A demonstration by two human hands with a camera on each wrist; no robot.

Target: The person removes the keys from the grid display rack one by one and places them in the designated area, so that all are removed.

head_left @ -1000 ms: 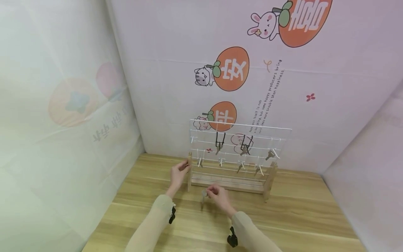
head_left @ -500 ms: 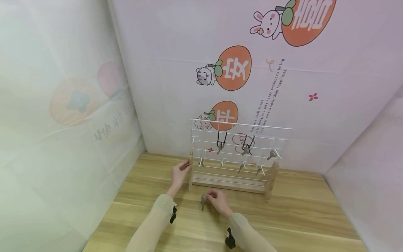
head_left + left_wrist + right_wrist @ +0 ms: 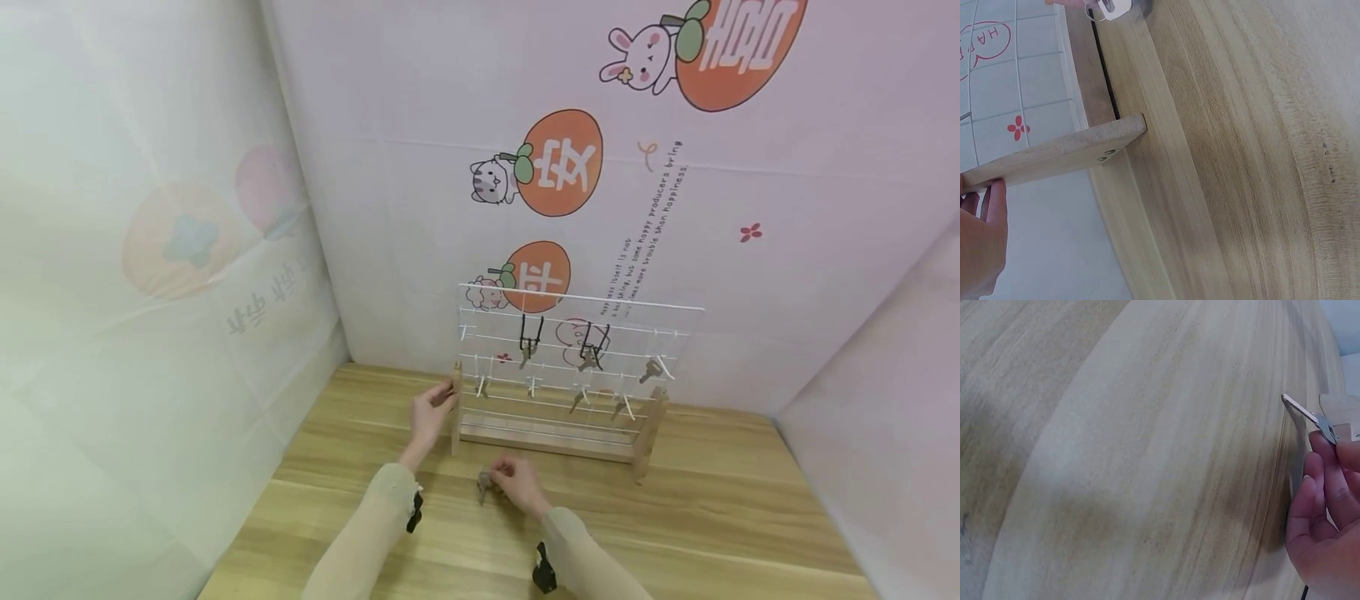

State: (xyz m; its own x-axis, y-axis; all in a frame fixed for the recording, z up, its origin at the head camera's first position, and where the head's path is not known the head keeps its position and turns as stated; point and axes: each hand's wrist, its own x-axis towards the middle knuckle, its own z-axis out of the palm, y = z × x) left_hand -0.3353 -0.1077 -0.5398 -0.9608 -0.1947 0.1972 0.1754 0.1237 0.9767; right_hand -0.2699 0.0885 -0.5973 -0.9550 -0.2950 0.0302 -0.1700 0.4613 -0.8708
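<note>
In front of the wire rack, my right hand (image 3: 521, 483) pinches a silver key (image 3: 483, 481) between thumb and index finger, its blade pointing down toward the table. The right wrist view shows the key (image 3: 1313, 417) sticking out past the fingertips. My left hand (image 3: 429, 412) grips the rack's left wooden side post (image 3: 456, 417); the left wrist view shows its fingers at the edge of that post (image 3: 1063, 153). The white wire rack (image 3: 577, 297) stands upright on its wooden base (image 3: 547, 439). Several keys hang from its hooks, among them a key (image 3: 651, 369) at the right.
Two black hooks, including the black hook (image 3: 530, 335), sit on the upper wires, with white hooks around and below them. The wood-grain table (image 3: 720, 500) extends on all sides. A printed white cloth (image 3: 420, 208) rises behind the rack, with pale cloth walls left and right.
My right hand has drawn slightly toward me and down, bringing the key a little away from the rack. The key has turned in the fingers. My left hand stays on the post.
</note>
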